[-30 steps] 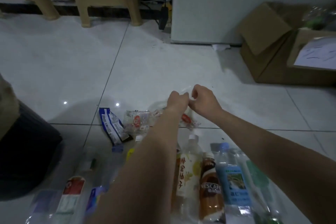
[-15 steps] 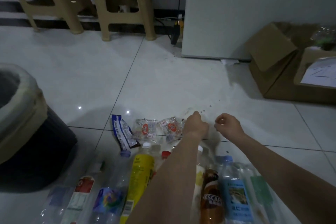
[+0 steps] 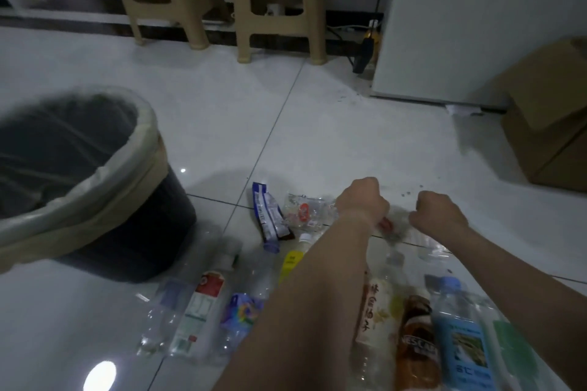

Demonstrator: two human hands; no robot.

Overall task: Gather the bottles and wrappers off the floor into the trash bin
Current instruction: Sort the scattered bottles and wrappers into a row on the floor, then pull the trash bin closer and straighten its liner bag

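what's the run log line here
left hand: curled over clear wrapper, grip hidden | right hand: curled, hold unclear | bottles: on floor | trash bin: lined

A room in a home, seen from down near the floor.

The floor (image 3: 317,124) is made of big shiny white tiles. At 12 o'clock the tan legs of plastic stools (image 3: 279,19) stand by the wall, with cables (image 3: 341,29) lying close by. At 1 o'clock there is a tall white cabinet (image 3: 476,25), and at 3 o'clock a brown cardboard box (image 3: 546,124). At 9 o'clock sits a dark trash bin (image 3: 143,200) with a bag in it. Drink bottles (image 3: 416,343) and snack wrappers (image 3: 270,216) lie at 6 o'clock.
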